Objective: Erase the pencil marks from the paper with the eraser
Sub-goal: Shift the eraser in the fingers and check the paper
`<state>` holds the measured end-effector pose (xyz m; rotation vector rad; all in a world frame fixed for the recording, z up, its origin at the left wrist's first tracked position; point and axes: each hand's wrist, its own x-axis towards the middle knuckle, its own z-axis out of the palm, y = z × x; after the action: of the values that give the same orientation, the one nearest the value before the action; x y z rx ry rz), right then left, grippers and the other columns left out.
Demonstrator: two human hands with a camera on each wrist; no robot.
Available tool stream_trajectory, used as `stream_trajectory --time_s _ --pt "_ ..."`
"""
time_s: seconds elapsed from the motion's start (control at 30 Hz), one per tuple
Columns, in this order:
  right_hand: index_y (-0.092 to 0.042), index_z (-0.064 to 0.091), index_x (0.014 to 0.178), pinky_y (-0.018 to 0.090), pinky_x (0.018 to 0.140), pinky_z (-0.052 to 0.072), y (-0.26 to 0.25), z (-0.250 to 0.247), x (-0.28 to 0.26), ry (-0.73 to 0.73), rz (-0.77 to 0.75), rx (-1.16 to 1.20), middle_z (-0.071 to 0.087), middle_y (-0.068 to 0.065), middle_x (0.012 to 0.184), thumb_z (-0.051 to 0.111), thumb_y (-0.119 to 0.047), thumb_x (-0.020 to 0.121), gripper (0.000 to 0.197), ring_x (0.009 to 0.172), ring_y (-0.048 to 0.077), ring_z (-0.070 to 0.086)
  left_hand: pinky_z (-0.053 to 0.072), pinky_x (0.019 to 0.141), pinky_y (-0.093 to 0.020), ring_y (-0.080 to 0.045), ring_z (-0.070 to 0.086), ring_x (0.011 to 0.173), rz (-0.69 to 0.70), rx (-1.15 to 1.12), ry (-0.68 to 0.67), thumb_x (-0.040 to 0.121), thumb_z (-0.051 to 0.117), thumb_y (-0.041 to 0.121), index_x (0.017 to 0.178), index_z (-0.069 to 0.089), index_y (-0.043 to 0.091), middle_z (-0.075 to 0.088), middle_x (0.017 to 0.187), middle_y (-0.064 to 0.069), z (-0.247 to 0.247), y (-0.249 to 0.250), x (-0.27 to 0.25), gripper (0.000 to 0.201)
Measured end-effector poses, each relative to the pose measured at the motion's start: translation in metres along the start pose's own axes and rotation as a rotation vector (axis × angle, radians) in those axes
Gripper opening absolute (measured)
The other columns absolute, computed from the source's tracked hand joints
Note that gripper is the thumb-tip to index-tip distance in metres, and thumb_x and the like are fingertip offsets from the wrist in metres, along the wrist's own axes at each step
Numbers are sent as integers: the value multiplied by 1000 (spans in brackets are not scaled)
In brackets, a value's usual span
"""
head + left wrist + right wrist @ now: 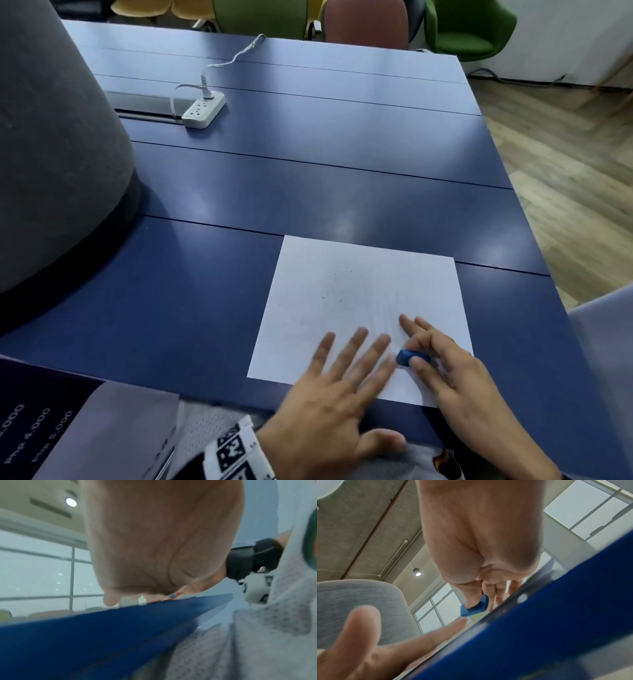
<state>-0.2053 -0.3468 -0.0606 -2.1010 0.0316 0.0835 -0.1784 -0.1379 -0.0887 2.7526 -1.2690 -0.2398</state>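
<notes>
My right hand (455, 373) pinched the eraser (409, 357) at the paper's (359, 291) lower right, faint marks (334, 291) lying up-frame, while my spread left hand (329, 404) pressed the sheet flat.

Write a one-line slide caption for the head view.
Left hand spread flat on the white paper sheet while the right hand pinches a small blue eraser on the blue table.

Three views, one desk edge.
Head camera looks down on the table (308, 171); both wrist cameras sit low, facing up past palms; all share the eraser (409, 357).
</notes>
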Motion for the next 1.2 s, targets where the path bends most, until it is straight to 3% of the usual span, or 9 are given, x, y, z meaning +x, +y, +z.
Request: stream_trajectory --time_s 0.13,0.27,0.47,0.6,0.8,0.9,1.0,1.13,1.2 --pt "-32 57 87 17 107 32 -1 -6 -1 -36 52 93 56 -30 130 55 -6 94 27 133 -17 32 23 104 -50 -25 28 143 -230 28 -17 96 12 69 147 41 11 32 157 -10 0 -20 -7 83" --pt "-31 55 86 6 104 32 -1 -10 0 -40 78 147 58 -32 127 51 -5 96 28 131 -16 35 24 101 -51 -32 28 139 -490 39 -1 97 13 69 140 43 -7 38 149 -24 -8 -54 -18 92" --pt "-24 54 94 17 100 37 -4 -15 1 -45 97 220 60 -25 128 46 -12 99 15 132 -12 39 24 103 -49 -28 35 141 -16 -1 -74 92 0 71 146 40 23 41 152 -8 -5 22 23 82" --pt "-16 53 98 20 105 36 -5 -17 2 -50 103 210 60 -26 128 44 -11 99 10 131 -12 39 25 103 -49 -22 35 140 -127 -56 -123 94 1 69 143 45 14 43 150 -8 -3 16 24 85" --pt "-26 53 95 20 107 33 -3 -17 0 -60 111 169 57 -28 130 44 -14 100 16 131 -15 36 -14 115 -48 -25 -37 140 -562 -70 -148 55 -40 79 139 -37 5 -47 146 -13 -26 -38 -4 112" --pt "-30 52 89 19 105 33 -5 -17 1 -65 105 165 58 -30 128 45 -14 99 19 130 -17 36 16 108 -51 -31 16 148 -302 -72 -140 90 1 75 154 23 8 11 162 -16 -20 -15 0 96" --pt "-25 53 92 22 108 32 -4 -17 1 -75 97 153 57 -33 127 46 -15 99 14 131 -16 35 22 106 -50 -30 27 145 -13 8 -158 93 17 73 151 35 21 26 159 -9 -4 2 -3 81" --pt "-35 50 86 23 107 32 -2 -15 1 -85 100 145 56 -32 130 45 -14 99 25 133 -15 32 19 107 -49 -24 18 146 -368 4 -169 96 9 70 148 36 3 25 158 -15 -12 -38 -20 90" --pt "-36 50 85 20 106 32 -1 -14 0 -92 98 144 55 -33 130 45 -12 99 27 134 -15 31 0 117 -47 -22 -11 149 -580 -59 -191 82 -13 78 152 4 0 -7 161 -15 -32 -57 -24 107"
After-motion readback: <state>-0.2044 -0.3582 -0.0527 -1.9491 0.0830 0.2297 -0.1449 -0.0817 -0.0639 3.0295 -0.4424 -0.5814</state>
